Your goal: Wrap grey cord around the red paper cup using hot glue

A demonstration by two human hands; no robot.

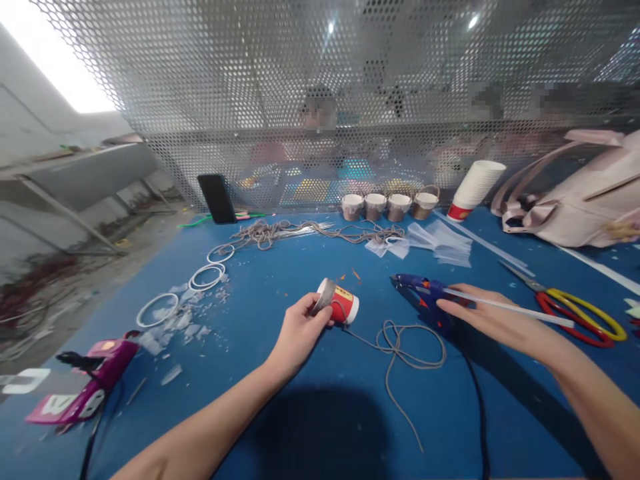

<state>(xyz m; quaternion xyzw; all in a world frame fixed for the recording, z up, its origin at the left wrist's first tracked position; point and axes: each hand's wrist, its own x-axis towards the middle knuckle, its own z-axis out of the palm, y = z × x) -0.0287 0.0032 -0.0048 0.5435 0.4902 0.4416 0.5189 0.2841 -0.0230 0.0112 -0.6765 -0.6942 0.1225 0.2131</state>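
Observation:
My left hand (305, 323) pinches a small red and white paper cup (345, 305), lying tilted on its side. Grey cord (327, 293) is wrapped round the cup near its rim, and its loose tail (415, 363) trails in loops across the table to the right. My right hand (493, 317) is closed at the handle of a blue hot glue gun (423, 290), its fingers partly hidden behind it. The gun's nozzle points left toward the cup. A long clear glue stick (510, 309) sticks out of its back, passing over my hand.
Scissors (575, 307) lie beyond my right hand. Along the back stand several cord-wrapped cups (375, 208), stacked paper cups (477, 187) and a phone (217, 199). White rings (207, 277), scraps and a purple device (93, 383) lie left; a pink bag (585, 193) sits right.

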